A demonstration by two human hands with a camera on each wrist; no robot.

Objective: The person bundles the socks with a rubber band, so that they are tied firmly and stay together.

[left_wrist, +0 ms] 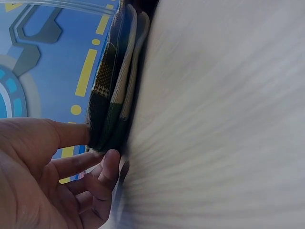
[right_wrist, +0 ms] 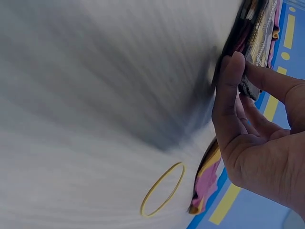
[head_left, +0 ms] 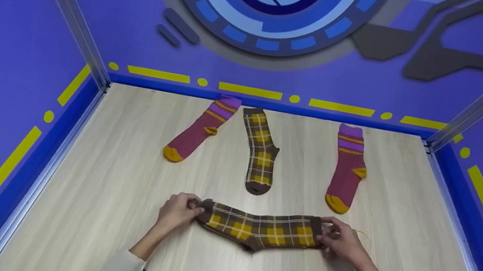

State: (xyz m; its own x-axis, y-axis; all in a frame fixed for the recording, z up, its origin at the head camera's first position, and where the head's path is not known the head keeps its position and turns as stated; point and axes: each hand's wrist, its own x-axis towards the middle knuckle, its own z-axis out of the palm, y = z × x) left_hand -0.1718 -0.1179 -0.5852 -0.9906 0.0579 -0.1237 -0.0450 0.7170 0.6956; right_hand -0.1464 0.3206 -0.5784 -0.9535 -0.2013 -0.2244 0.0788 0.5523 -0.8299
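Observation:
A brown and yellow plaid sock (head_left: 257, 226) lies crosswise near the front of the table, its heel bulging toward me. At its dark toe, my left hand (head_left: 178, 210) pinches it between thumb and fingers. My right hand (head_left: 344, 240) pinches the cuff at the other end. The left wrist view shows layered fabric of the sock (left_wrist: 107, 90) at the left fingertips. In the right wrist view, the thumb and index finger of my right hand (right_wrist: 262, 129) grip the dark cuff. Behind lies another plaid sock (head_left: 262, 155), upright in the head view, toe toward me.
Two maroon socks with purple and orange bands lie farther back, one at left (head_left: 198, 132) and one at right (head_left: 346, 171). A thin yellow rubber band (right_wrist: 147, 194) rests beside my right hand. Blue printed walls (head_left: 259, 76) enclose the wooden table (head_left: 99, 172).

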